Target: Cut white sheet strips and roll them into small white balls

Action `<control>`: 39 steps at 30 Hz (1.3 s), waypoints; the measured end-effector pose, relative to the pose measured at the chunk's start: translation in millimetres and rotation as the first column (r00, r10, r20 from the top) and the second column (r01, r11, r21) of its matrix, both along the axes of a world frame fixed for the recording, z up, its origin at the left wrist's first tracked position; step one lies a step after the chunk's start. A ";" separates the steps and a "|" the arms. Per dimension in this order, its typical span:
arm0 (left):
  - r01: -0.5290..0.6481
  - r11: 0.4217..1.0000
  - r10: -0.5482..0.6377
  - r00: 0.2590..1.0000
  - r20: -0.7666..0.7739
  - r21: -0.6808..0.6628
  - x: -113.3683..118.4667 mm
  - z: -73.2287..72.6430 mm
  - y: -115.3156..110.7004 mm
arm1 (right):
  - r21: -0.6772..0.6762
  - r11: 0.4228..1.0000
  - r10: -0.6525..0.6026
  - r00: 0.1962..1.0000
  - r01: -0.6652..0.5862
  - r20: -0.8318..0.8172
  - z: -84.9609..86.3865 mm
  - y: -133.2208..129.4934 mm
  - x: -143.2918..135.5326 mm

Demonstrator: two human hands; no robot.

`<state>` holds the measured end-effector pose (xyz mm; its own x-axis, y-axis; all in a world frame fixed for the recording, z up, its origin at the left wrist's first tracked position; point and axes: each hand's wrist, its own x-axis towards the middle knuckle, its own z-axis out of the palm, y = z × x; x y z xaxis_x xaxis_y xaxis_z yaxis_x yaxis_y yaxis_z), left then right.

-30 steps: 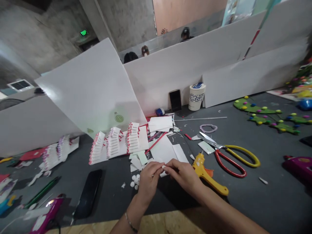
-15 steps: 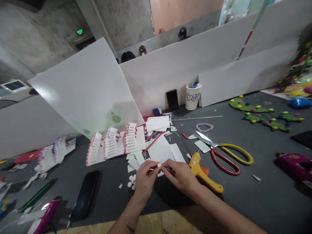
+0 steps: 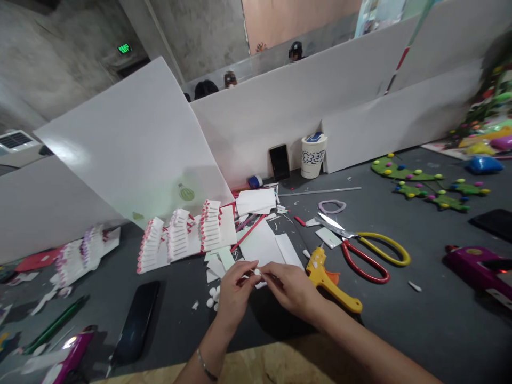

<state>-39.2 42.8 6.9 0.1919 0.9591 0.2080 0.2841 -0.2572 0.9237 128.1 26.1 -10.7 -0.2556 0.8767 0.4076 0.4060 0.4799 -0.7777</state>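
Observation:
A small white round piece (image 3: 256,272) is pinched between the fingertips of both hands, in front of the white paper sheets. My left hand (image 3: 236,290) is closed on its left side, thumb and forefinger together. From the right, my right hand (image 3: 294,288) meets it with its fingers pressed to the same piece. Several white pompom-like balls (image 3: 210,302) lie on the dark table just left of my left hand. Beyond my right hand is a yellow glue gun (image 3: 326,277), and the large scissors (image 3: 352,234) with red and yellow handles lie open.
Rows of small white pieces with red tips (image 3: 210,226) stand on cards under a tall white board (image 3: 132,122). A black phone (image 3: 138,314) lies at left. A paper cup (image 3: 313,154) stands at the back, green felt shapes (image 3: 404,169) and a magenta device (image 3: 476,266) at right.
The camera view has shifted slightly, moving the scene a little to the left. Both hands still pinch the small white piece, whose round face now shows more.

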 end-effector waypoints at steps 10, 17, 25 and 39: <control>-0.050 0.999 0.050 0.998 0.024 0.012 0.1 -6.9 2.5 | -0.129 0.991 -0.048 0.998 0.041 -0.047 2.8 2.6 1.5; -0.017 0.999 0.017 1.000 0.005 -0.030 0.8 -3.9 2.6 | -0.027 1.000 0.016 0.999 -0.015 0.031 4.6 1.4 3.6; 0.028 0.976 0.035 0.959 -0.280 0.216 -0.5 -1.3 -3.7 | -0.156 0.988 -0.001 1.000 0.005 0.031 6.0 0.2 1.1; 0.102 0.990 -0.081 0.976 -0.202 0.096 -5.0 1.8 1.5 | -0.225 0.974 -0.021 0.998 0.008 -0.059 0.3 7.0 4.1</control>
